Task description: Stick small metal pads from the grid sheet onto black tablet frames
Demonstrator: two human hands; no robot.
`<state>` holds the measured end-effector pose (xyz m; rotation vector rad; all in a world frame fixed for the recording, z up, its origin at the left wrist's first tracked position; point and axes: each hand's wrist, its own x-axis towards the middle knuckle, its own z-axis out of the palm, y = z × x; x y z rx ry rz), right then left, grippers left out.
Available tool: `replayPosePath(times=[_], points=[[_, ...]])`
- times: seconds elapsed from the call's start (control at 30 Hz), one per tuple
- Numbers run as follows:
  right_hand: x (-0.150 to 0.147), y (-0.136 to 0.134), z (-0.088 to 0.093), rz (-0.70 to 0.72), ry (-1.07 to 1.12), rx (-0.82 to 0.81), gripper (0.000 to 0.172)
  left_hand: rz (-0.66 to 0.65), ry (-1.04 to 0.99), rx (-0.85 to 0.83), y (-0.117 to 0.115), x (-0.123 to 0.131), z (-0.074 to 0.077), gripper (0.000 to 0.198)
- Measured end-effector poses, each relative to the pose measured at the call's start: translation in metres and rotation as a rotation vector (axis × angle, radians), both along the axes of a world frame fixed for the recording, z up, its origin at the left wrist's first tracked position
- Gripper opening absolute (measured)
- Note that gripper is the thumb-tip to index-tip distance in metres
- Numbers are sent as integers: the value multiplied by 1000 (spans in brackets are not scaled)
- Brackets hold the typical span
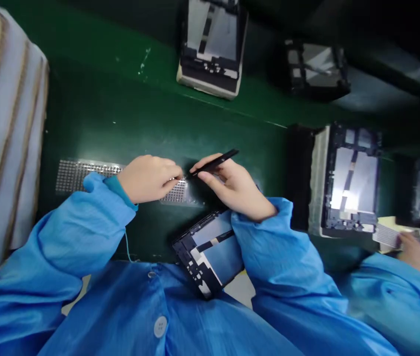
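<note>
My right hand (237, 188) grips black tweezers (217, 161), their tips pointing left toward my other hand. My left hand (148, 178) is closed, thumb and fingertips together, over a sheet of small metallic pieces in rows (86, 173). Whatever its fingertips pinch is too small to make out. The sheet lies flat on the green table and shows on both sides of that hand. Just below my hands, a tablet-like device frame (210, 252) rests tilted at the table's near edge, its inner side up and partly covered by my right sleeve.
Stacked device frames stand at the back (213, 49) and on the right (353, 178). Another frame (317, 69) sits at the far right back. Striped padded layers (6, 138) rise along the left. A co-worker's hand (413, 252) holds a similar sheet at the right.
</note>
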<state>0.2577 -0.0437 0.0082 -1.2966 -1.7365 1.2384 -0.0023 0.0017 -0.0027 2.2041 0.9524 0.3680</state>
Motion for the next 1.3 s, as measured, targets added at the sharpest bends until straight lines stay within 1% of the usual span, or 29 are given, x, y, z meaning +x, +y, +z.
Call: replayPosePath(times=[0.07, 0.13, 0.23, 0.33, 0.47, 0.57, 0.63, 0.7, 0.73, 0.8, 0.87, 0.9, 0.97, 1.03, 1.07, 1.1, 1.17, 1.2, 1.23, 1.3], points=[[0, 5, -8, 51, -27, 0, 39, -13, 29, 22, -3, 2, -7, 19], [1, 4, -9, 43, 14, -10, 34, -23, 44, 28, -6, 4, -9, 21], [0, 0, -6, 14, 56, -13, 29, -41, 59, 34, -6, 5, -8, 26], [-2, 0, -3, 7, 24, 6, 27, -57, 72, 58, -4, 4, -8, 30], [-2, 0, -2, 5, 3, 19, 29, -58, 86, 74, -4, 3, -7, 32], [0, 5, -2, 25, -25, 28, 31, -64, 124, 102, -4, 3, -5, 33], [1, 10, 0, 48, -35, 17, 33, -82, 164, 124, -5, 3, -3, 41], [2, 6, 4, 25, 22, -20, 31, -86, 182, 126, -6, 2, -1, 50], [2, -1, 8, -16, 72, -37, 28, -79, 182, 125, -8, 2, 0, 52], [0, -27, 16, -171, 166, -42, 18, -58, 196, 145, -12, 2, 2, 52], [-5, -67, 22, -336, 189, -27, 8, -65, 255, 192, -16, 5, 3, 52], [-8, -89, 23, -388, 176, -24, 8, -81, 292, 213, -17, 6, 4, 52], [-16, -127, 21, -423, 145, -7, 15, -110, 325, 239, -18, 8, 4, 46], [-23, -151, 14, -406, 131, 58, 20, -119, 303, 235, -17, 9, 3, 39], [-26, -156, 10, -399, 126, 97, 21, -117, 282, 227, -16, 9, 2, 41], [-27, -158, 7, -392, 117, 125, 22, -123, 262, 211, -15, 8, 1, 48], [-29, -155, 2, -375, 90, 144, 23, -146, 228, 180, -13, 7, 1, 69], [-29, -152, 1, -360, 78, 154, 24, -150, 221, 172, -12, 6, 1, 76], [-29, -150, 0, -343, 69, 174, 25, -147, 222, 167, -12, 5, 1, 79], [-27, -147, 1, -302, 53, 221, 29, -119, 243, 170, -12, 4, 2, 72]])
